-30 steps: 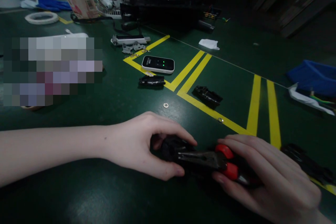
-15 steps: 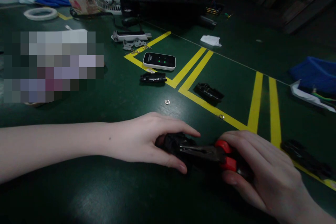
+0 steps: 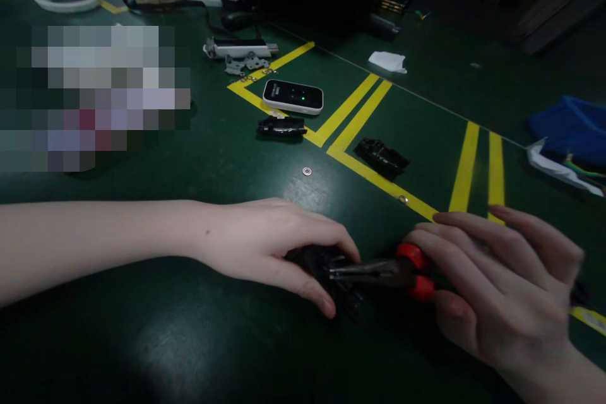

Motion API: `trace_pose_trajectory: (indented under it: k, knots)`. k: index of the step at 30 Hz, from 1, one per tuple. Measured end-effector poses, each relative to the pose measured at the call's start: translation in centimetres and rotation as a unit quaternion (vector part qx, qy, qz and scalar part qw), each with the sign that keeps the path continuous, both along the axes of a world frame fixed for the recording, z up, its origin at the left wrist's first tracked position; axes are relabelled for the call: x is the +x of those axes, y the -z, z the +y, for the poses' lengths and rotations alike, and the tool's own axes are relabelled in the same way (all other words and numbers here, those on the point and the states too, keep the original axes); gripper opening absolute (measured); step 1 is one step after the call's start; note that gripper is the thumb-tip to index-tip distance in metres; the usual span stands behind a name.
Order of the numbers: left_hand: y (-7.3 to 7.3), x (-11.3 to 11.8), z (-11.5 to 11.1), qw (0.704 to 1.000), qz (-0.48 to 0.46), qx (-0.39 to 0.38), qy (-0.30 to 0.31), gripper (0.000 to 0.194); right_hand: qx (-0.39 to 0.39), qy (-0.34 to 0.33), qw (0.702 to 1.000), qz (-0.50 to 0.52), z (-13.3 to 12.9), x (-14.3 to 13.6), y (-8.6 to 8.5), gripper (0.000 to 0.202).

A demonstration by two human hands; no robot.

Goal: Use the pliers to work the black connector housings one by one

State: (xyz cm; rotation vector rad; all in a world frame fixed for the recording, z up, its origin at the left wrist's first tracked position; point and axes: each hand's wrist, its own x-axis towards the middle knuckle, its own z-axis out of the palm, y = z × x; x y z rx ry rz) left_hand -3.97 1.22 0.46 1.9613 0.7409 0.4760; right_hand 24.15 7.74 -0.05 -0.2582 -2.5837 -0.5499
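My left hand [image 3: 284,246] is wrapped over a black plastic part [image 3: 310,260], pinning it against the green tabletop. In my right hand [image 3: 502,278] is a pair of red-handled pliers [image 3: 379,271], held between thumb and index finger while the other fingers are lifted off. The plier jaws point left and touch the black part; whether they grip anything is too dark to tell. Beyond my hands lie a small metal ring [image 3: 307,172], another ring [image 3: 403,199] on the yellow tape, and two similar black parts, one on the left [image 3: 282,127] and one on the right [image 3: 381,156].
A white-edged black device [image 3: 293,97] with a green light sits past the parts. Behind it are grey metal brackets [image 3: 246,64] and a white-and-black bar [image 3: 240,48]. A tape roll [image 3: 66,0] lies far left; a blue bin [image 3: 570,129] stands at right.
My right hand's outer fingers have opened and lifted from the plier handles. My left fingers have curled closer round the black part. The view has tilted slightly, shifting the table upward.
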Motion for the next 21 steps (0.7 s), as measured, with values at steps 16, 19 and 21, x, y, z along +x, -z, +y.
trace_pose_trajectory:
  k: [16,19,21]
  knots:
    - [0.0,-0.1,0.2,1.000,0.015,0.019,0.013,0.039,0.036,-0.032,0.999,-0.010,0.7,0.7,-0.3,0.038]
    - [0.2,-0.1,0.2,0.999,0.019,0.024,0.017,0.037,0.014,-0.042,0.999,-0.014,0.6,0.7,-0.2,0.037]
    - [0.2,-0.1,0.1,0.999,0.025,0.034,0.019,0.038,-0.003,-0.047,0.999,-0.007,0.3,0.6,0.0,0.035]
